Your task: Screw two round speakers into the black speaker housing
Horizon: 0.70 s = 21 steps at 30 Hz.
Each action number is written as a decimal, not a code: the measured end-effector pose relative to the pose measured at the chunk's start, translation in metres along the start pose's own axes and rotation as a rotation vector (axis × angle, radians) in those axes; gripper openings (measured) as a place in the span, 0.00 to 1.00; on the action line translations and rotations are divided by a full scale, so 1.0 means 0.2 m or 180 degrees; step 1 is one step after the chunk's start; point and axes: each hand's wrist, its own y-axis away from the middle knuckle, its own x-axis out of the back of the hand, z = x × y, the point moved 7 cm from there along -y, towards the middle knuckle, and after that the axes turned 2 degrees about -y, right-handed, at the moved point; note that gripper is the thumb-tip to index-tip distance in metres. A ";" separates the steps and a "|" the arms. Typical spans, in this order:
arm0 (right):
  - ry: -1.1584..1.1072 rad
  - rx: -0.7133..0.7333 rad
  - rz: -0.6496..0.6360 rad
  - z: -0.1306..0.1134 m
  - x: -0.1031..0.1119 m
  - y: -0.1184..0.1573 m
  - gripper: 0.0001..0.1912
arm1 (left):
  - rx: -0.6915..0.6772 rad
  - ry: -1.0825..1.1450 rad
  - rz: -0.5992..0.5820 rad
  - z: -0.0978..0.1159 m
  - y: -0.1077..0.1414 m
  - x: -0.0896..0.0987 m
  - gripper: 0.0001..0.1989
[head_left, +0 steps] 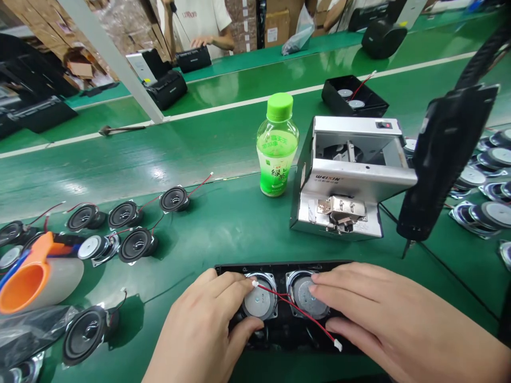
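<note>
A black speaker housing [279, 267] lies flat on the green bench in front of me. Two round speaker drivers sit in it side by side, backs up. My left hand [203, 330] rests on the left driver [259, 302], with fingers and thumb around its metal frame. My right hand [383, 314] lies over the right driver [305, 298], fingertips on its magnet. A red wire [295, 313] with a white plug runs across both drivers and ends loose near the housing's front edge.
Several loose drivers [136, 244] lie at left, and more [485, 213] at right. A green-capped bottle [277, 146] and a metal screw feeder [347, 175] stand behind the housing. An electric screwdriver [443, 159] hangs at right. An orange-and-white holder [32, 276] sits far left. Another person [203, 26] works beyond the conveyor.
</note>
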 end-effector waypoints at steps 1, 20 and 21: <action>-0.0013 -0.0046 0.0055 0.00 0.01 -0.01 0.14 | -0.0009 -0.0003 -0.0007 0.00 0.00 0.00 0.20; 0.0094 0.0170 -0.0105 -0.03 -0.03 -0.06 0.21 | -0.0176 -0.0017 0.0079 0.00 0.00 0.00 0.20; 0.0152 0.0194 -0.0084 -0.04 -0.03 -0.06 0.21 | -0.0161 -0.0013 0.0083 0.00 0.00 0.00 0.20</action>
